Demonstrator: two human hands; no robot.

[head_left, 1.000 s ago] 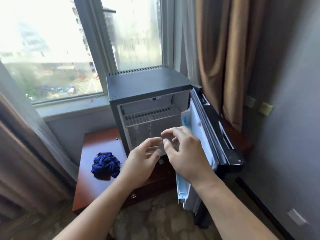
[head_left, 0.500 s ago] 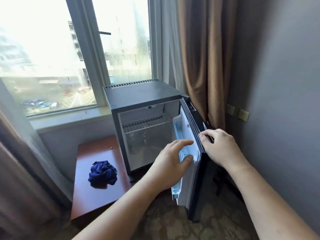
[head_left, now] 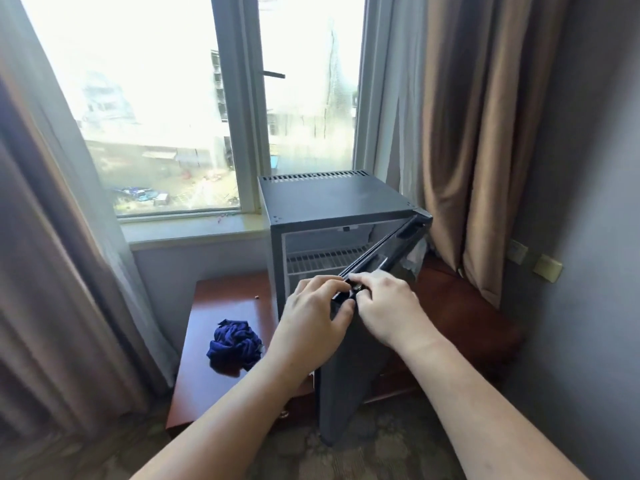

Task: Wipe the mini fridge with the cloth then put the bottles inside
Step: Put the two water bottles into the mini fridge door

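Note:
A black mini fridge (head_left: 332, 197) stands on a low reddish wooden table (head_left: 225, 299) under the window. Its door (head_left: 346, 382) is swung partly across the opening, dark outer face toward me. A wire shelf (head_left: 318, 261) shows inside above the door's top edge. My left hand (head_left: 311, 320) and my right hand (head_left: 384, 306) both grip the door's top edge near its free corner. A crumpled dark blue cloth (head_left: 233, 344) lies on the table left of the fridge. No bottles are in view.
Brown curtains (head_left: 478, 133) hang right of the fridge, and more curtain (head_left: 52, 271) hangs at the left. A window sill (head_left: 194, 226) runs behind the table. A grey wall with switch plates (head_left: 547, 271) is at the right. Patterned carpet (head_left: 311, 459) covers the floor.
The door has swung from wide open toward the fridge opening. Both hands moved from in front of the interior onto the door's top edge. The cloth has not moved.

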